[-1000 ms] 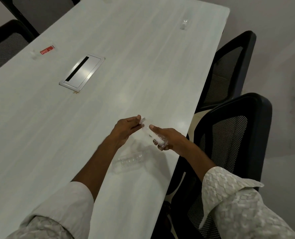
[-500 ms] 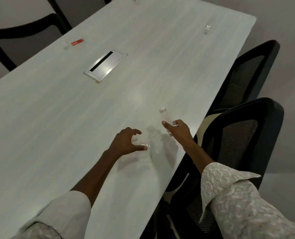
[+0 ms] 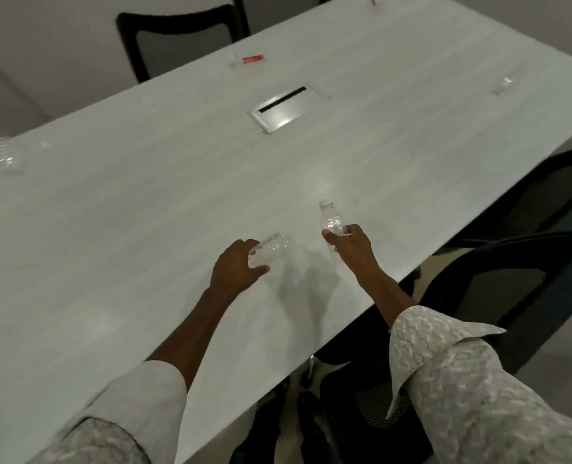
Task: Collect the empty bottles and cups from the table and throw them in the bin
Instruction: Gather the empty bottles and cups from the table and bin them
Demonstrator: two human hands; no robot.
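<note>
My right hand [image 3: 349, 244] grips a small clear plastic bottle [image 3: 330, 220] by its lower part, neck pointing up and away, just above the white table [image 3: 144, 229]. My left hand [image 3: 236, 267] is closed around a second clear, crumpled bottle [image 3: 272, 247] lying on its side at the tabletop. More clear bottles lie farther off: one at the far left edge [image 3: 6, 157], one with a red label [image 3: 248, 59] near the far side, one at the right [image 3: 502, 85]. No bin is in view.
A metal cable hatch [image 3: 286, 107] is set in the table's middle. Black mesh chairs stand at the right edge [image 3: 512, 289] and across the table [image 3: 180, 35]. My shoes [image 3: 308, 406] show under the near edge.
My hands have separated: the right carried its bottle up and to the right, while the left dropped onto the bottle lying on the table and closed on it. The view swung left.
</note>
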